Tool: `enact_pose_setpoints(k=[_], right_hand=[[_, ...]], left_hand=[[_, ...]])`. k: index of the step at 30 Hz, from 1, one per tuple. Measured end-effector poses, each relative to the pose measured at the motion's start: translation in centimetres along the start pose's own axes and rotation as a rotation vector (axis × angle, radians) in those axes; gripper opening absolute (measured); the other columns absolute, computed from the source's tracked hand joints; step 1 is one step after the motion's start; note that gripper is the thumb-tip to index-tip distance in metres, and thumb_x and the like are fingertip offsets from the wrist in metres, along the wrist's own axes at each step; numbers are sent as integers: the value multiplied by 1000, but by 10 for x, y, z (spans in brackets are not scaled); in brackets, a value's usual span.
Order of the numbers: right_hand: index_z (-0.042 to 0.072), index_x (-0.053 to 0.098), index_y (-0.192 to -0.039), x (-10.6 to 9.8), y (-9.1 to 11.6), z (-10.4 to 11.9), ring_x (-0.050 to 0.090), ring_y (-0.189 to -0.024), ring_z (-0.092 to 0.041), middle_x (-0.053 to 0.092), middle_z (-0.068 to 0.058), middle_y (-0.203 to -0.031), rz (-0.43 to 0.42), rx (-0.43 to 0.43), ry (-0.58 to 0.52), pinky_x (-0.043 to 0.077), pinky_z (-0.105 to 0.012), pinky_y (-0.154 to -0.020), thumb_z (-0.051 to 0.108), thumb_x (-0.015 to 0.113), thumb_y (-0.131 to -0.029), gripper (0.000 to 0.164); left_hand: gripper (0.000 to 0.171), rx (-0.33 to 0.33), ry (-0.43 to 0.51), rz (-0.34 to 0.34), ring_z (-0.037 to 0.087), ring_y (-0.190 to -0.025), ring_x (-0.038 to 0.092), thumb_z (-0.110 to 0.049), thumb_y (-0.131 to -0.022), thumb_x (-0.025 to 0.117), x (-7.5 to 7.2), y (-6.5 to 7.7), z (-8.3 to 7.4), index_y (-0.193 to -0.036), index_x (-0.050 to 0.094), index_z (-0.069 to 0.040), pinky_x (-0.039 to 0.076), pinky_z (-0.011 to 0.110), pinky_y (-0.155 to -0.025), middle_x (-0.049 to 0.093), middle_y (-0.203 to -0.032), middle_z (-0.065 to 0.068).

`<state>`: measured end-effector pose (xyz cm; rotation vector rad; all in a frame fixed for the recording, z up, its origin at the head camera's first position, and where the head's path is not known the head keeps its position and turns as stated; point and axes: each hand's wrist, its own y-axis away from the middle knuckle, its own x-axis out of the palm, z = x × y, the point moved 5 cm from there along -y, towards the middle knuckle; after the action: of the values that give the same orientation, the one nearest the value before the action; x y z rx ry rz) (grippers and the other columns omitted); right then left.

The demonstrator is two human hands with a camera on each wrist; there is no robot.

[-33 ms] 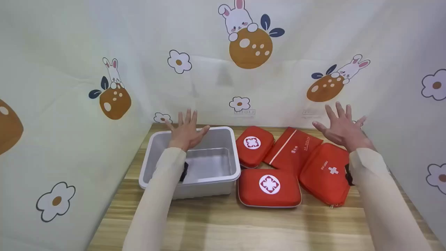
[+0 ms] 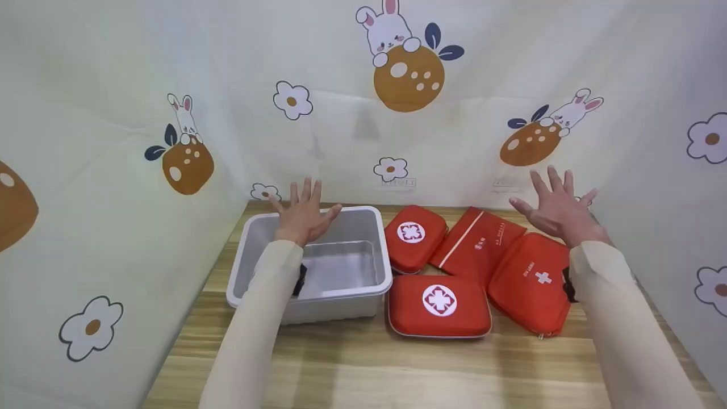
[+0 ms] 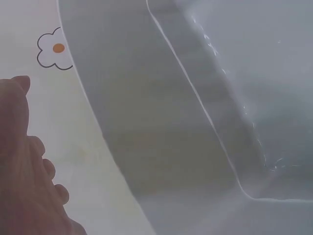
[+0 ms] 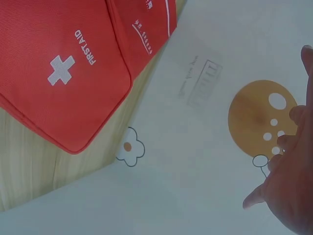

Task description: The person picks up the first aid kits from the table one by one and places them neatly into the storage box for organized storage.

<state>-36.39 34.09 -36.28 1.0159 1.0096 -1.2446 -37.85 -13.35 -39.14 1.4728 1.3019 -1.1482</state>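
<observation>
My left hand (image 2: 303, 218) is held out with spread fingers over the far part of a grey plastic bin (image 2: 379, 241), whose visible floor is bare. In the left wrist view the inner wall of that bin fills most of the picture. My right hand (image 2: 559, 211), fingers also spread, hovers above a soft red first aid pouch (image 2: 525, 284) with a white cross. Neither hand holds anything. Left of the pouch lie a flat red folder-like bag (image 2: 463, 250) with a white stripe and two red zipped first aid cases, one farther back (image 2: 412, 250) and one nearer (image 2: 409, 309).
All of this stands on a wood-grain table (image 2: 369, 369). A pale curtain (image 2: 329, 147) printed with rabbits, oranges and flowers encloses the back and both sides. The nearer case sits close against the bin's right front corner, and the pouch overlaps the flat bag.
</observation>
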Motion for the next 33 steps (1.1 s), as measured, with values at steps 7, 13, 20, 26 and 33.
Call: enact_pose_setpoints(k=[7,13,20,26,33], right_hand=[[8,-1,-161,1,2,0,-18,-147,-58,-11,-32,-163,-5,2,-8,-13,-89,-99,71,35,-95,98],[11,-2,-161,1,6,-1,-19,-147,-57,-12,-30,-164,-21,-6,-14,-13,-87,-101,73,36,-93,100],[13,-2,-162,4,8,-1,-17,-148,-57,-11,-28,-165,-19,-14,4,-12,-86,-102,76,34,-92,100],[12,-1,-162,8,12,3,-13,-148,-57,-7,-29,-165,-24,-32,42,-8,-87,-104,75,32,-93,99],[10,0,-162,12,17,12,-6,-150,-56,-4,-30,-165,-58,-63,63,-3,-88,-105,69,39,-95,97]], left_hand=[[86,-3,-12,4,41,-156,-7,-67,-100,28,-2,3,5,-162,4,-13,-14,80,-111,-4,-170,11],[86,4,-28,13,42,-156,-8,-67,-100,28,-4,5,9,-162,3,-14,-12,79,-113,-4,-170,11],[85,11,-23,-3,43,-156,-8,-64,-101,31,-7,9,18,-162,3,-13,-13,79,-112,-2,-170,12],[85,18,-21,-5,44,-155,-7,-64,-100,33,-9,15,27,-162,6,-12,-13,81,-111,0,-170,14],[85,27,-66,18,46,-155,-4,-64,-100,33,-19,23,35,-162,8,-11,-11,82,-111,1,-170,16]])
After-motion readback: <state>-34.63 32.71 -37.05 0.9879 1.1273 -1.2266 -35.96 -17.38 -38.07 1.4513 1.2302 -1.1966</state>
